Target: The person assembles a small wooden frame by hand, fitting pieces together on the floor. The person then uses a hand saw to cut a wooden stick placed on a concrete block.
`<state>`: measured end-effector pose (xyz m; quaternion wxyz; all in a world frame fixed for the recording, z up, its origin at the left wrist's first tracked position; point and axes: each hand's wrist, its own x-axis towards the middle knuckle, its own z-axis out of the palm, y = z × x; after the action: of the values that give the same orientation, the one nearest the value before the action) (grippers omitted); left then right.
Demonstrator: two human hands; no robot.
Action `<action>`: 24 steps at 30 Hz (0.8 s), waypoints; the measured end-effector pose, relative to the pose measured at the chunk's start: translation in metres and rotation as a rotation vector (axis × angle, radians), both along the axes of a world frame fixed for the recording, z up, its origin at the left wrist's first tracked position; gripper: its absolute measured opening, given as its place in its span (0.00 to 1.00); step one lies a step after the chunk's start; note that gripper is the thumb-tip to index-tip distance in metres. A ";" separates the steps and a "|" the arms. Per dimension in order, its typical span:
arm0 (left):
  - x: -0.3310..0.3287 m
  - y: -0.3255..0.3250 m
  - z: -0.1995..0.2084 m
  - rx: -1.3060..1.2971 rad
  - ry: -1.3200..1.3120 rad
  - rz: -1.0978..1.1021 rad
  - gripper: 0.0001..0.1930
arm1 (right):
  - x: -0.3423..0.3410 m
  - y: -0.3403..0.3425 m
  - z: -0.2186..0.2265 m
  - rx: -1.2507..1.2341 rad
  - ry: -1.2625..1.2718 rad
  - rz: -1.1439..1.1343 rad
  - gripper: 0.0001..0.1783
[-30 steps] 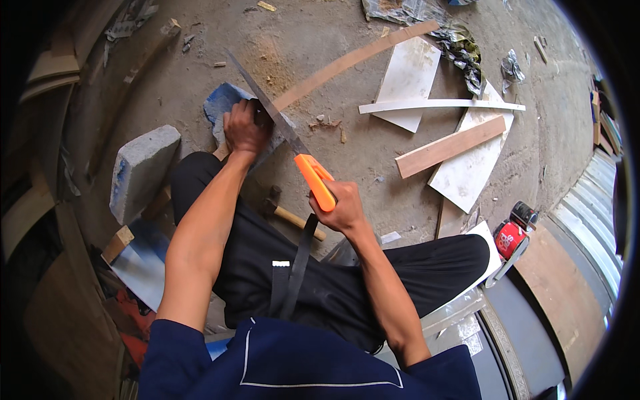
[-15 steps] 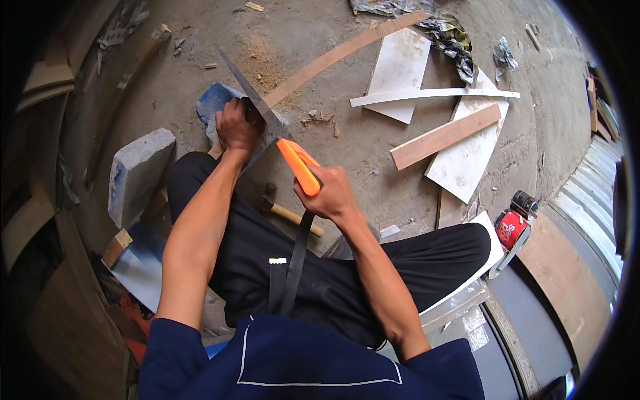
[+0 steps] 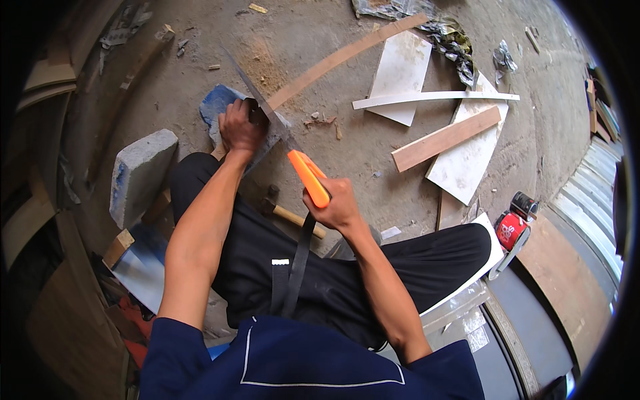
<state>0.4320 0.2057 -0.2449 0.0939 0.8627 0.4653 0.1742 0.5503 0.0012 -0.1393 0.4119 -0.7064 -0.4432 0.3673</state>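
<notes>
My right hand (image 3: 335, 207) is wrapped round the orange handle of a handsaw (image 3: 308, 177). The saw's blade slants up and left, crossing a long thin wooden strip (image 3: 347, 61) at its near end. My left hand (image 3: 242, 127) is closed beside the blade, pressing that end of the strip down over a blue-and-grey block (image 3: 215, 105); the fingertips are partly hidden. Sawdust (image 3: 262, 65) lies on the floor just beyond the blade. Between my legs and the saw rests a hammer (image 3: 298, 221) with a wooden handle, its dark head by my knee.
White boards (image 3: 470, 143), a white strip (image 3: 437, 99) and a short brown board (image 3: 447, 138) lie to the right. A concrete block (image 3: 141, 175) stands at my left knee. A red can (image 3: 511, 229) is by my right knee. Crumpled foil (image 3: 505, 57) lies farther off.
My right hand has drawn the saw back toward me, down and slightly right. The left hand stays on the strip.
</notes>
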 end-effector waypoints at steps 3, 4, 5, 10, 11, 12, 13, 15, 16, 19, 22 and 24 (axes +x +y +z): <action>0.002 0.001 -0.002 0.000 -0.011 0.019 0.07 | 0.004 -0.002 0.006 -0.017 0.002 -0.001 0.05; 0.004 0.002 -0.001 -0.001 -0.017 0.024 0.07 | 0.005 -0.002 0.002 -0.008 -0.003 0.000 0.05; 0.005 0.003 0.000 0.003 -0.027 0.014 0.07 | 0.007 -0.003 -0.001 0.001 -0.009 0.001 0.05; 0.002 0.003 -0.001 0.027 -0.018 0.010 0.07 | 0.011 -0.012 0.008 0.001 -0.032 0.043 0.07; 0.002 0.003 -0.001 0.026 -0.007 0.001 0.07 | 0.011 -0.011 0.011 0.012 -0.033 0.034 0.07; 0.001 0.003 -0.001 0.025 0.004 -0.008 0.07 | 0.011 -0.010 0.012 0.023 -0.034 0.025 0.08; 0.002 0.001 0.000 0.023 0.010 -0.024 0.07 | 0.008 -0.002 0.010 -0.003 -0.055 0.024 0.07; 0.005 0.000 -0.003 0.003 0.020 -0.021 0.07 | 0.005 0.024 0.002 -0.039 -0.099 0.026 0.07; 0.003 -0.001 -0.002 -0.014 0.031 -0.014 0.07 | 0.004 0.023 -0.001 -0.025 -0.070 0.014 0.07; 0.003 -0.002 0.001 0.003 0.019 -0.013 0.07 | 0.003 -0.001 0.006 0.011 -0.001 -0.008 0.08; 0.002 -0.002 0.004 0.007 -0.010 -0.028 0.07 | 0.000 -0.008 0.011 0.023 -0.012 -0.008 0.07; 0.004 -0.004 0.003 -0.015 0.007 -0.039 0.08 | 0.001 0.016 0.006 -0.024 -0.077 0.012 0.06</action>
<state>0.4355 0.2019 -0.2415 0.1023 0.8715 0.4500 0.1659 0.5515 0.0170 -0.1337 0.3839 -0.7221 -0.4585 0.3477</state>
